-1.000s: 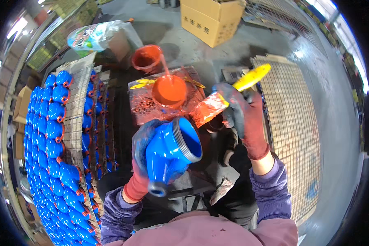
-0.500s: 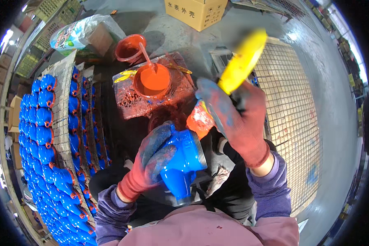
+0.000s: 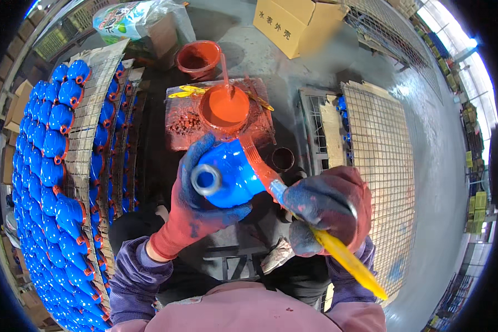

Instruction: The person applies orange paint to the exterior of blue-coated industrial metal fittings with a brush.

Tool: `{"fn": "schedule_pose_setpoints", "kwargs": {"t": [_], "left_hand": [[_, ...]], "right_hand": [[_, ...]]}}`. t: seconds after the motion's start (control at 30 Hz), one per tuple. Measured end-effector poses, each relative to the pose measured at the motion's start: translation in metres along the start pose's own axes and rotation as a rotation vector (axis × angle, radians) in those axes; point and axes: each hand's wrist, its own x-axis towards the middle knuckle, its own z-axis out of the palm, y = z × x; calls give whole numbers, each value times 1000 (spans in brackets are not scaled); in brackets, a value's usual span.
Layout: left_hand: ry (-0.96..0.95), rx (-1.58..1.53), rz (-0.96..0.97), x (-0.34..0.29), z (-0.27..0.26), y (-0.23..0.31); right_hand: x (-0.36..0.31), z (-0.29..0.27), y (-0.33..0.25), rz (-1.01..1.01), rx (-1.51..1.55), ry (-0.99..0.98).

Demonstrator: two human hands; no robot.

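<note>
My left hand (image 3: 191,207), in a red glove with a dark, blue-stained palm, grips a glossy blue metal pipe fitting (image 3: 229,177). One bare grey round pipe end (image 3: 206,180) points up toward me. The fitting's wide threaded rim, on its right side, is coated red. My right hand (image 3: 332,213), gloved alike, is closed around a paintbrush with a yellow handle (image 3: 354,265). Its red-covered bristles (image 3: 274,182) touch the lower part of the rim. Beyond the fitting, a bowl of red paint (image 3: 225,110) holds a stick leaning up from it.
The bowl stands on a paint-spattered board (image 3: 177,138) with yellow-handled brushes (image 3: 188,90). A red bucket (image 3: 198,60) is behind it. Stacked racks of blue fittings (image 3: 52,144) rise at the left. A wire mesh rack (image 3: 382,166) stands at the right, a cardboard box (image 3: 285,27) at the back.
The fitting has turned, its pipe end now facing up, and moved away from my body. The brush has swung so its handle points toward me. More red shows on the rim.
</note>
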Motion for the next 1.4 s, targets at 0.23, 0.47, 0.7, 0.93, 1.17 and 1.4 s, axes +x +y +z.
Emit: {"fn": "schedule_pose_setpoints", "kwargs": {"t": [0.23, 0.47, 0.7, 0.93, 1.17, 1.4], "left_hand": [[41, -492, -438, 4, -17, 20], [27, -1121, -641, 0, -23, 5], [-302, -1716, -608, -1, -19, -4], [-446, -2040, -754, -19, -21, -29], [-260, -1365, -600, 0, -22, 6], [-114, 13, -208, -1, -16, -3]], "right_hand": [[-8, 10, 0, -54, 75, -23], [-1, 16, 6, -86, 182, -96], [-4, 43, 17, 68, 535, 299], [-16, 69, 29, 355, 967, 573], [-4, 61, 40, 840, 1431, 774], [-11, 56, 56, 1055, 788, 349]]}}
